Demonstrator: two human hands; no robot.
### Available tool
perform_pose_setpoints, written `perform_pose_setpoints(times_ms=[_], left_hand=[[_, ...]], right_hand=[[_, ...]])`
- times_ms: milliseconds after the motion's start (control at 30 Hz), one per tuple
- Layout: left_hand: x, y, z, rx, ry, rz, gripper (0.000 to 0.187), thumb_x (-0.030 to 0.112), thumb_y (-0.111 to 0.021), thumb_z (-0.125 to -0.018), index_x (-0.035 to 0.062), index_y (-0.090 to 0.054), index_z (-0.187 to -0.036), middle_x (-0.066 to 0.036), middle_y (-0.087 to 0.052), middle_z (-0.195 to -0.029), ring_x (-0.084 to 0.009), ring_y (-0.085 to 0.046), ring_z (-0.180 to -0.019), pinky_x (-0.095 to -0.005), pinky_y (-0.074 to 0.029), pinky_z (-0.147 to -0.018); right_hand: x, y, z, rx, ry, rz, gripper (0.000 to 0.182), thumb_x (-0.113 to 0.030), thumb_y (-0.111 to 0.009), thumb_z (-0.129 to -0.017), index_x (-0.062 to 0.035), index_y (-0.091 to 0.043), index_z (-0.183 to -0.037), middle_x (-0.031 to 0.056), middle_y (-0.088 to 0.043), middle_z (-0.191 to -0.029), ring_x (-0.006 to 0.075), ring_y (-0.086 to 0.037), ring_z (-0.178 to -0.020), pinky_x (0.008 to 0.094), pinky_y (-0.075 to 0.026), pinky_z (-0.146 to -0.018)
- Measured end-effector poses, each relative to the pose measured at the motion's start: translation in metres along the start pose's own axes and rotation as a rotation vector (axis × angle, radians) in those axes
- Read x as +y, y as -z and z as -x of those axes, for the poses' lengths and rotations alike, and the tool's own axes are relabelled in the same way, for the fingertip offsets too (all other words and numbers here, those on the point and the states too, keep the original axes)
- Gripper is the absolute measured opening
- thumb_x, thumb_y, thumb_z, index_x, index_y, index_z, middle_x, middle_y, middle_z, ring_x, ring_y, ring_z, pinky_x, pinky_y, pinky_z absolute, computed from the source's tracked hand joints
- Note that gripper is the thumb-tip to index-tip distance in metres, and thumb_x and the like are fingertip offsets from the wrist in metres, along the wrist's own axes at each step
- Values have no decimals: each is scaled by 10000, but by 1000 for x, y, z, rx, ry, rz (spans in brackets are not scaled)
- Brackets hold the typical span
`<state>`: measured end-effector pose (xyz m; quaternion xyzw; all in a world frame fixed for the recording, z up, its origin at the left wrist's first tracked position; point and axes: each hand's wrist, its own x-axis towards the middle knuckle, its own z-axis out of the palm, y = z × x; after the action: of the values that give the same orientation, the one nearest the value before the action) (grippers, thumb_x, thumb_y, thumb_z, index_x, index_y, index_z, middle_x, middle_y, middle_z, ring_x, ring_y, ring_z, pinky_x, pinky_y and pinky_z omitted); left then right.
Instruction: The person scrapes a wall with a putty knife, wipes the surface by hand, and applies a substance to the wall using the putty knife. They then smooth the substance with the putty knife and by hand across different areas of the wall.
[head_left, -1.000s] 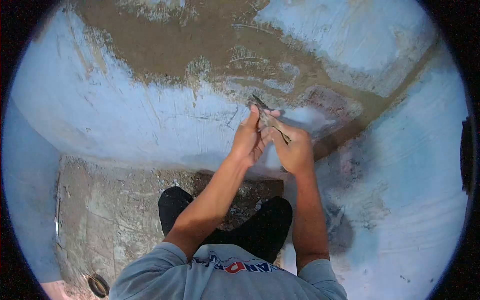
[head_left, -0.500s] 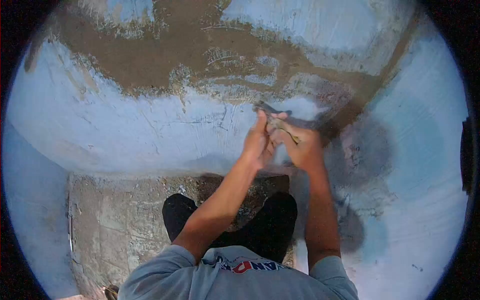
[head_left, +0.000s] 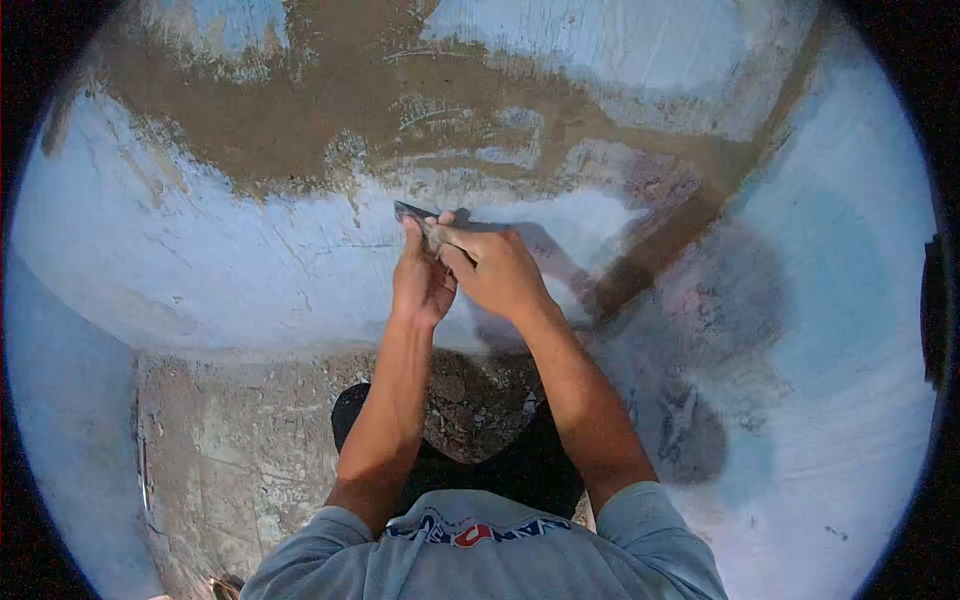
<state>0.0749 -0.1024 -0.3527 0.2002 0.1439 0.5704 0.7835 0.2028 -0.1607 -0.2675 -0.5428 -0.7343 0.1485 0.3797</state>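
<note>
A scraper (head_left: 408, 211) with a dark, flat blade points up and left, close to the wall (head_left: 300, 260). My right hand (head_left: 502, 272) is closed around its handle. My left hand (head_left: 424, 284) grips it nearer the blade, thumb upright along one side and fingertips showing at the other. Pale blue paint covers the wall behind both hands. Just above the blade, a broad brown band of bare plaster (head_left: 350, 120) has ragged, scratched edges.
On the right, a second blue wall (head_left: 840, 300) with grey patches meets the first along a brown corner strip (head_left: 690, 220). Below lies a rough, debris-strewn floor (head_left: 230, 430). My dark-clothed knees (head_left: 530, 440) are close under my forearms.
Both hands have moved left along the wall together, carrying the scraper. My right forearm now slants more to the left.
</note>
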Motion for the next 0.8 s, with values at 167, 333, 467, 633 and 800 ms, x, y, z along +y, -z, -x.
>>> perform_pose_setpoints(times_ms=[167, 333, 467, 633, 800], left_hand=[[-61, -63, 7, -160, 158, -187, 556, 544, -364, -1102, 90, -623, -1291, -21, -682, -1112, -160, -647, -981, -332, -541, -851], [-86, -95, -10, -184, 211, -105, 591, 566, -351, -1100, 86, -636, -1296, -10, -690, -1081, -123, -636, -860, -265, -516, -763], [-20, -44, -14, -72, 31, -123, 533, 567, -394, -1085, 138, -624, -1301, -24, -687, -1205, -192, -631, -1154, -386, -518, -968], [0, -34, 9, 2, 73, -211, 505, 571, -407, -1081, 153, -639, -1246, -6, -674, -1195, -175, -629, -1095, -373, -518, -947], [-56, -86, 7, -174, 180, -181, 606, 574, -364, -1092, 75, -643, -1292, 14, -675, -1008, -119, -622, -899, -288, -519, -779]], right_hand=[[44, 70, 45, 80, -23, -135, 309, -161, -667, -944, -99, -742, -1237, 188, -767, -984, 253, -774, -854, 348, -573, -787], [52, 103, 36, 87, -63, -78, 297, -142, -654, -943, -83, -748, -1219, 194, -766, -944, 210, -764, -825, 341, -568, -759], [31, 30, -10, 77, 26, -108, 283, -238, -651, -939, -91, -753, -1159, 246, -705, -895, 415, -717, -793, 444, -556, -711], [0, 32, 7, 29, -18, -125, 305, -208, -648, -959, -110, -744, -1231, 204, -749, -929, 320, -749, -827, 402, -574, -749], [37, 79, 40, 120, -52, -242, 328, -166, -651, -967, -63, -723, -1270, 164, -772, -932, 152, -736, -814, 331, -568, -763]])
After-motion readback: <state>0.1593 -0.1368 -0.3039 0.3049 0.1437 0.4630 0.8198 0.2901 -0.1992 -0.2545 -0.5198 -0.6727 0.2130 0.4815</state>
